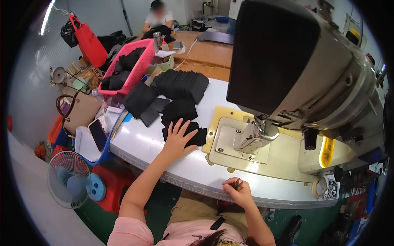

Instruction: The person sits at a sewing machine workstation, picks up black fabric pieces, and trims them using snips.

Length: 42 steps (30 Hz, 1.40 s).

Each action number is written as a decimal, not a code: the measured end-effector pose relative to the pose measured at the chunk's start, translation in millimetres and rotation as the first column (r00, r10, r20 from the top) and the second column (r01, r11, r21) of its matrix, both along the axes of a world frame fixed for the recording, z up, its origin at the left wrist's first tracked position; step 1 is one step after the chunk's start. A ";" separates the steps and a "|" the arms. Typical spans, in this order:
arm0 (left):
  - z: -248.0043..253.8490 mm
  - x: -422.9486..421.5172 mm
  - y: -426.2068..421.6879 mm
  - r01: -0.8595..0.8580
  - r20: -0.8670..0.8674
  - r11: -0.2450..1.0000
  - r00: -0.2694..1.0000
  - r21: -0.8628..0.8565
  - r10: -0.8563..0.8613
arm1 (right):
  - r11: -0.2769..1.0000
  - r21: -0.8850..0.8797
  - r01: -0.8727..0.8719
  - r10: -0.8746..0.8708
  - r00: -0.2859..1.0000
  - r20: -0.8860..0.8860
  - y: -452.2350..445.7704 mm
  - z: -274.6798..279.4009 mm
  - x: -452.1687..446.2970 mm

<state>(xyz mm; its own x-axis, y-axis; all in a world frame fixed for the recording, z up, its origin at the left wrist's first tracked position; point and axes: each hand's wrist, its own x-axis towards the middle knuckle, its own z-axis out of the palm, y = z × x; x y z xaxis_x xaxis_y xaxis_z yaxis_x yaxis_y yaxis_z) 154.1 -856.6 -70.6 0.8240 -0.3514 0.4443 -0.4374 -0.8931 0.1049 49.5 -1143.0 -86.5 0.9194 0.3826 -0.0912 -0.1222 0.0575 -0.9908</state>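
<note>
My left hand lies flat with spread fingers on a small stack of black fabric pieces at the left of the sewing machine's bed. My right hand is closed near the table's front edge, around a small dark pointed tool; its exact kind is hidden by the fingers. Just behind my left hand is another black fabric stack. The sewing machine's needle and presser foot area stands to the right of my left hand, apart from it.
Long rows of black fabric pieces lie farther back. A pink basket holds dark cloth. The machine head looms at right, with a tape roll below. A phone, handbag and fan are left. Another person sits behind.
</note>
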 end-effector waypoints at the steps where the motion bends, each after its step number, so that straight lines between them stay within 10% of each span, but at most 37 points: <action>1: 1.6 -3.5 -0.1 -0.018 -0.010 1.000 1.000 0.012 0.018 | 1.000 0.007 -0.006 0.006 1.000 -0.017 0.9 2.4 1.0; 10: -4.2 13.0 68.4 -0.178 0.191 0.877 0.938 -0.447 0.288 | 1.000 -0.014 -0.002 0.003 0.998 0.055 0.8 1.8 2.4; 16: 4.7 76.4 139.8 -0.506 -0.073 0.845 0.862 -0.174 0.502 | 1.000 -0.020 -0.021 0.022 0.999 0.034 3.4 4.2 2.2; 27: 19.2 137.0 167.0 -0.569 -0.524 0.796 0.623 0.206 0.581 | 0.999 -0.036 0.006 -0.004 0.999 0.050 3.7 2.3 0.3; 37: 20.0 117.0 156.1 -0.579 -0.457 0.814 0.734 -0.034 0.503 | 1.000 -0.021 -0.001 0.003 0.995 0.101 2.6 2.1 -0.3; 42: 28.5 104.5 179.5 -0.434 -0.020 0.892 0.900 -0.126 0.435 | 0.999 -0.037 -0.002 0.005 0.997 0.082 3.5 2.0 -2.8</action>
<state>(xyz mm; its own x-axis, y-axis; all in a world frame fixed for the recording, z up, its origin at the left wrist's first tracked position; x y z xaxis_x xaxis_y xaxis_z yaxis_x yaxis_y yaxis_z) 258.6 -677.0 -42.1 0.8778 0.0992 0.4686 -0.0100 -0.9743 0.2250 46.8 -1139.4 -84.5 0.9232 0.3832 -0.0295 -0.0405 0.0208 -0.9990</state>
